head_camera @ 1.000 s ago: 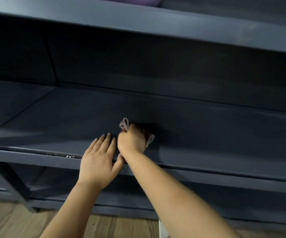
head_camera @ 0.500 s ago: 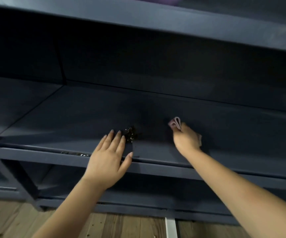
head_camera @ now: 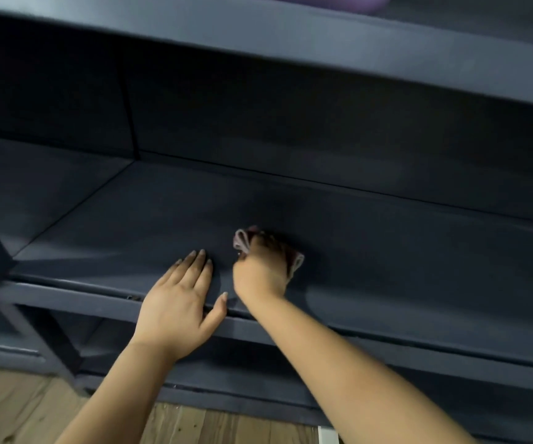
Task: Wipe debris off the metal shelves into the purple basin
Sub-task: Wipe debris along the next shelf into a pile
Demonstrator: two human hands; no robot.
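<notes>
At frame centre the right hand (head_camera: 260,270) grips a pink cloth (head_camera: 242,241) on the metal shelf (head_camera: 387,257), just right of the flat, open left hand (head_camera: 178,302); the purple basin (head_camera: 348,1) sits top right, one shelf up

Metal shelves (head_camera: 387,251) dark navy-grey, matte, uniform, no pattern; front lip and upper shelf edge a lighter slate blue-grey. Cloth (head_camera: 242,240) in the right hand (head_camera: 260,270) dusty pink-mauve, plain. Basin (head_camera: 348,1) at the top edge purple, solid. Floor (head_camera: 18,408) light brown wood planks with grain streaks; a white strip (head_camera: 327,435) at the bottom.
</notes>
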